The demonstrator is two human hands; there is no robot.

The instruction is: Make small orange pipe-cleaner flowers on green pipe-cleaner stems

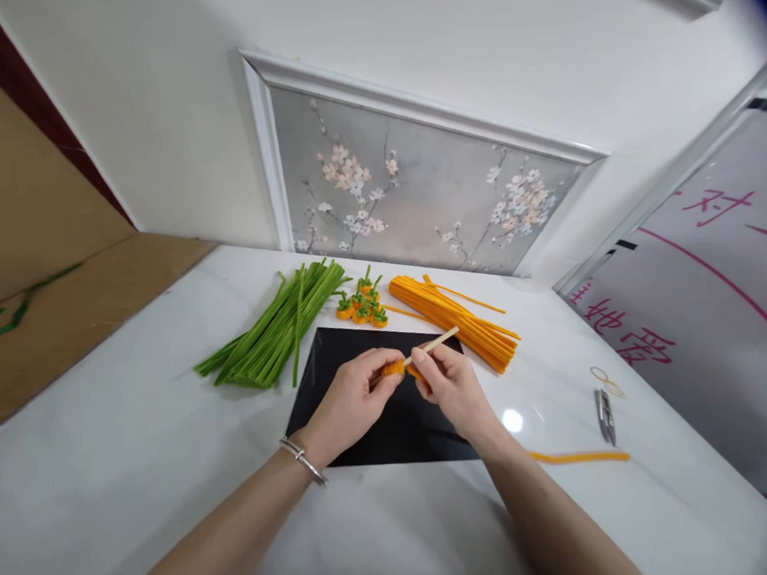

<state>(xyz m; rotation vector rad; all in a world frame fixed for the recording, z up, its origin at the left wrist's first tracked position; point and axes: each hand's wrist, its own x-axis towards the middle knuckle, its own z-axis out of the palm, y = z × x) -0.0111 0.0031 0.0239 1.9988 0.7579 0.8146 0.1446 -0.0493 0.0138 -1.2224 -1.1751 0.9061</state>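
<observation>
Above the black mat (pixel 389 442), my two hands meet around a pale wooden stick (pixel 445 338) that slants up to the right. An orange fuzzy pipe cleaner (pixel 394 368) is coiled around the stick's lower part. My left hand (pixel 359 397), with a silver bangle at the wrist, is closed on the coil, thumb and fingers pinching it. My right hand (pixel 453 390) is closed at the stick, its thumb against it; a bit of orange pipe cleaner shows under those fingertips. The fingers partly hide the coil and the stick's lower end.
Behind the mat lie a green pipe cleaner bundle (pixel 278 337), several small orange-and-green pieces (pixel 362 303) and an orange pipe cleaner bundle (pixel 460 318). To the right are thread snips (pixel 605 416), rubber bands (pixel 606 380) and a loose orange pipe cleaner (pixel 581 457). A wall panel (pixel 417 177) stands behind.
</observation>
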